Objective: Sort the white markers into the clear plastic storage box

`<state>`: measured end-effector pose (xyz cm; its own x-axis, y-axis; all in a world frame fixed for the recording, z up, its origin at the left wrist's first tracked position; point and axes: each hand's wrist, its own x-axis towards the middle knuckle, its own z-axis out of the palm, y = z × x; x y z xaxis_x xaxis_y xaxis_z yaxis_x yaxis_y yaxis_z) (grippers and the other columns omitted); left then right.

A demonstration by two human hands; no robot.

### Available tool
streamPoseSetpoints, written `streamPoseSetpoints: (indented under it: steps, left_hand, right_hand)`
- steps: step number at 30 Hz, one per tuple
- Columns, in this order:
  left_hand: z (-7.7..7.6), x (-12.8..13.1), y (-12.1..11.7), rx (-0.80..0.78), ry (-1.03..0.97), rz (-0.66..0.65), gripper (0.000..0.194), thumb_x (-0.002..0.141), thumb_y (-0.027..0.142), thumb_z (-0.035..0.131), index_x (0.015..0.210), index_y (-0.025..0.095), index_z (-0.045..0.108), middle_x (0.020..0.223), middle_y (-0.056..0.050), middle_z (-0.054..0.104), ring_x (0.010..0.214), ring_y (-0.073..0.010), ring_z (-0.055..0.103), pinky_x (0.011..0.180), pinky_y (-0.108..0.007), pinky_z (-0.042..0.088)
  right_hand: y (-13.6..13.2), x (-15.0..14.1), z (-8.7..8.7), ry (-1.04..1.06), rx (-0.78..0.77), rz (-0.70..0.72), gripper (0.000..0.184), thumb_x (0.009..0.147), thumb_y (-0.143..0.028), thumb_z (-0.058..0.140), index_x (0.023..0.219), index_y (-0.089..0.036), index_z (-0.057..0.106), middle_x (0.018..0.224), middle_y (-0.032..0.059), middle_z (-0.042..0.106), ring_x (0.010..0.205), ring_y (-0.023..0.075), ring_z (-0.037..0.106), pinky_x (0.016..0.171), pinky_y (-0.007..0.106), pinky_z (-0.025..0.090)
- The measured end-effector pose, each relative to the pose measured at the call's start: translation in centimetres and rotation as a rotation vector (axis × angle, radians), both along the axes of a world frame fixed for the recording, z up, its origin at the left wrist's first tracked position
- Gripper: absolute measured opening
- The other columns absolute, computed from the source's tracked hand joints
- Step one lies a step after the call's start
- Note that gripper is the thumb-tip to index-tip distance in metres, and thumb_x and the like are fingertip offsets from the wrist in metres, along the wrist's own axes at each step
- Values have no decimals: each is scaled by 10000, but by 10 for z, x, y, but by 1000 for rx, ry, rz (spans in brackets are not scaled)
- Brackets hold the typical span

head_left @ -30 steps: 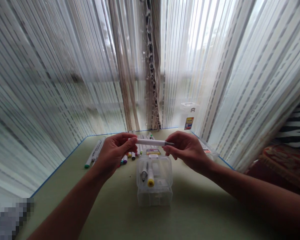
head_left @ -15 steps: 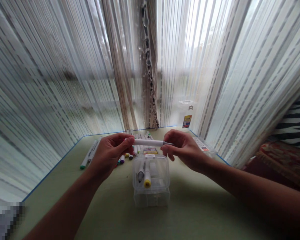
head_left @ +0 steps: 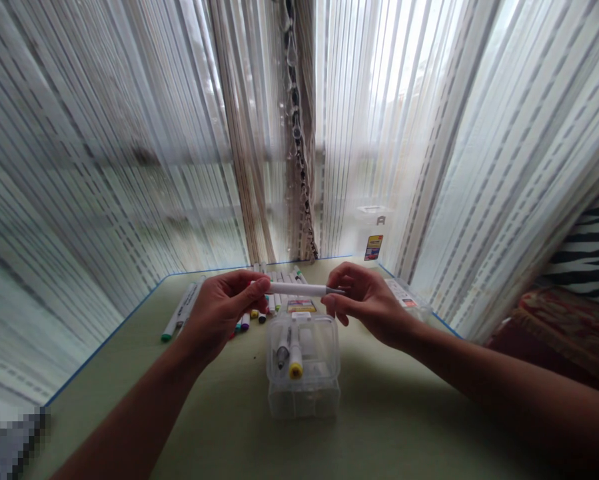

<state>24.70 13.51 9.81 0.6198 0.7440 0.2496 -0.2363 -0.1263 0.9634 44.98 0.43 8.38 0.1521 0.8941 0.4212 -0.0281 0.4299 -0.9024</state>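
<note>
On the green table (head_left: 379,420), 1 clear plastic box (head_left: 304,401) stands in front of scattered white markers (head_left: 280,278).

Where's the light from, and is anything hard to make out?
Head view: daylight comes through the string curtain, brightest right of centre, leaving the left hand and right hand dim; head view: the table is dark beneath the right forearm; head view: the white pen looks slightly soft, the lower-left corner pixelated.

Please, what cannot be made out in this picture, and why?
Head view: left end of the slim white pen, hidden by the left hand.
Head view: part of the pile of white markers with coloured caps, behind the left hand.
Head view: print on the yellow-and-blue label, too small to read.
Head view: zebra-striped fabric, cut by the right edge.
</note>
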Motion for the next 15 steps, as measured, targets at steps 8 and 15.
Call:
streamPoseSetpoints:
  steps: [8,15]
  left_hand:
    - [-1,1,2,1,10,-3,231,717,296,830,828,110,751,595,-30,682,533,-105,619,548,-192,511]
    - [0,1,2,13,7,-9,225,717,304,829,797,110,748,586,-26,673,526,-104,609,546,-196,505]
  right_hand:
    - [-1,1,0,-22,32,27,239,732,-189,834,825,-171,615,668,-36,647,513,78,619,402,156,436]
    - [-1,0,-1,-28,33,34,242,739,-181,831,824,-167,605,668,-40,636,522,71,624,410,142,439]
